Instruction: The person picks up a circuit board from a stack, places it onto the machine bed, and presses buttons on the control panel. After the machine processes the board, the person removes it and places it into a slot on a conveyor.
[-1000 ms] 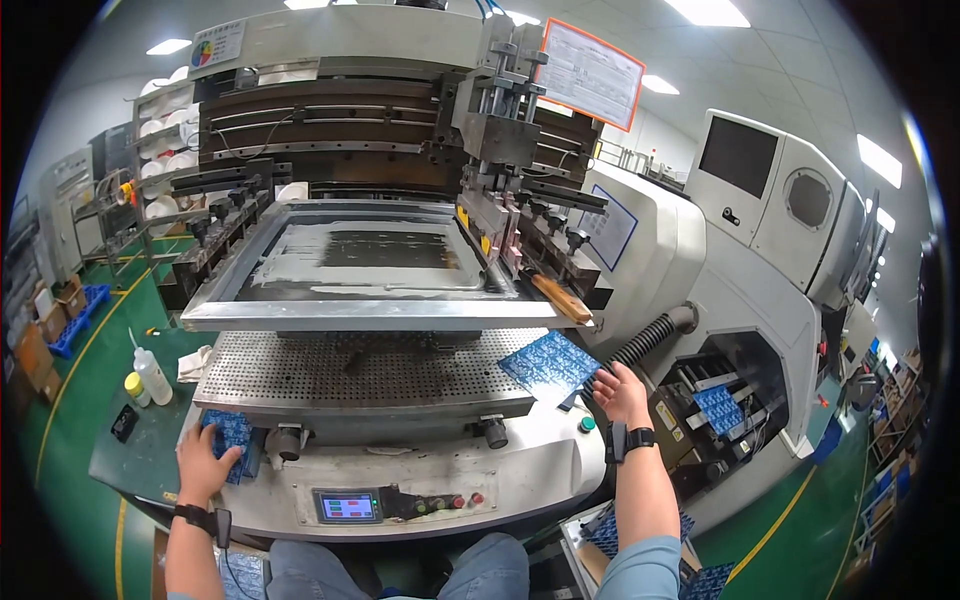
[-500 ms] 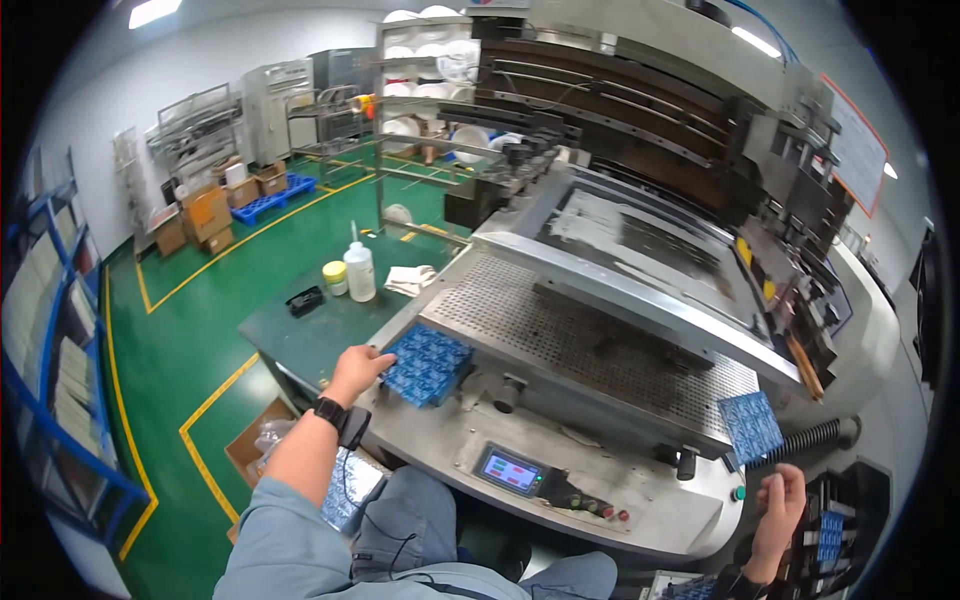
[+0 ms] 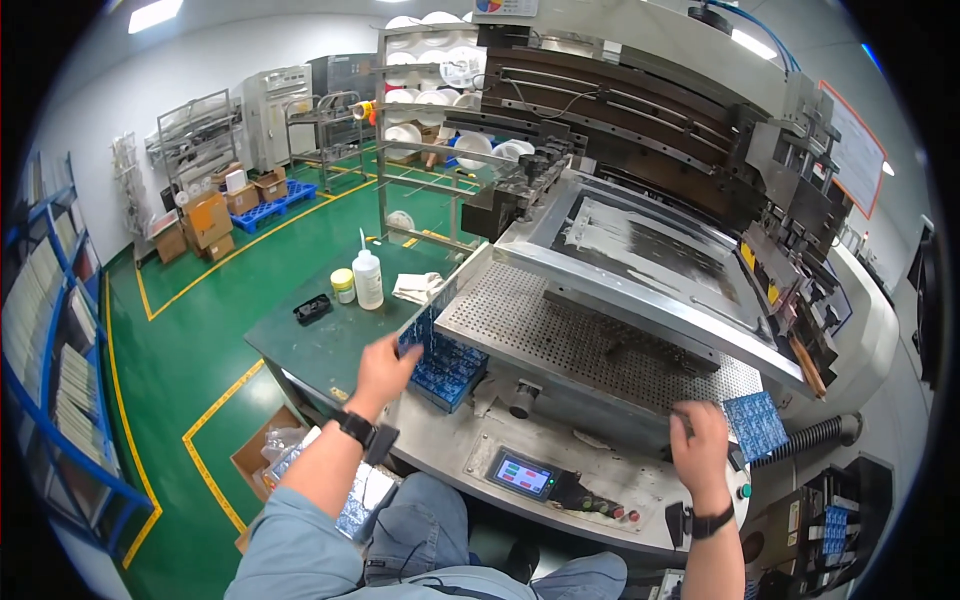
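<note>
Blue, the panel (image 3: 421, 334) pinched by the left hand (image 3: 385, 370) is best lifted by its edges, clear of the stack (image 3: 447, 376). The right hand (image 3: 700, 440), loosely curled, looks empty.

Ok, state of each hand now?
Left hand: closed on a tilted blue circuit board panel.
Right hand: fingers curled, nothing visibly held; open or closed can't be told.

Brt ceiling lts (image 3: 154, 14); blk fisheye rim.
</note>
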Tool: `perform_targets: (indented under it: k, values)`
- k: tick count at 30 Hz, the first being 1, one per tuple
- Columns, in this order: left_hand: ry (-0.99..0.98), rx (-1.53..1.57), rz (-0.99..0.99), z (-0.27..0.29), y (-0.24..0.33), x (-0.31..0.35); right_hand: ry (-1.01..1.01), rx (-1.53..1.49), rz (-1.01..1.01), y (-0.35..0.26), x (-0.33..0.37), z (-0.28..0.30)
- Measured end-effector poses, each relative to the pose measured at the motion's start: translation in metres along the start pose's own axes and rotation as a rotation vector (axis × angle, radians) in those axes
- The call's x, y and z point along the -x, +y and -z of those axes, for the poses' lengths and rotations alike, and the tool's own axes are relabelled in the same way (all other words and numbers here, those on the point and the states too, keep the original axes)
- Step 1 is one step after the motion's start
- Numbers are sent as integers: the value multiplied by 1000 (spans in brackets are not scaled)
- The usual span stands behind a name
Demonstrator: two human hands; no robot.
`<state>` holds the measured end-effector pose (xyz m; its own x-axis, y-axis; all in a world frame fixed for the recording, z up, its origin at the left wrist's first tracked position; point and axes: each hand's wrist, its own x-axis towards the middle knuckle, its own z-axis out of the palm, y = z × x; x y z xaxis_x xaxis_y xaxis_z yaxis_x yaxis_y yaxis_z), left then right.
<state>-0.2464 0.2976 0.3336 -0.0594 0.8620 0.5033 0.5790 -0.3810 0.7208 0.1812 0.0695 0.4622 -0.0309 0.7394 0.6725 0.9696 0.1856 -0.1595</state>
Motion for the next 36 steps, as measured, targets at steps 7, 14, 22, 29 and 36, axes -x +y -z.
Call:
perform_targets:
  k: [7,14,22,29,36]
  values:
    - [307,13,69,-2,-43,-15,142,226,23,53,-32,-64]
    - [172,893,365,29,28,-90,153,256,-211,60,-36,-65]
    - [-496,972,332,-101,198,-71,152,304,-336,66,-32,-64]
    - [-753,809,247,-175,250,-64,120,275,-403,63,-37,-67]
    - [-389,207,-642,-199,213,-77,70,241,-375,64,-36,-64]
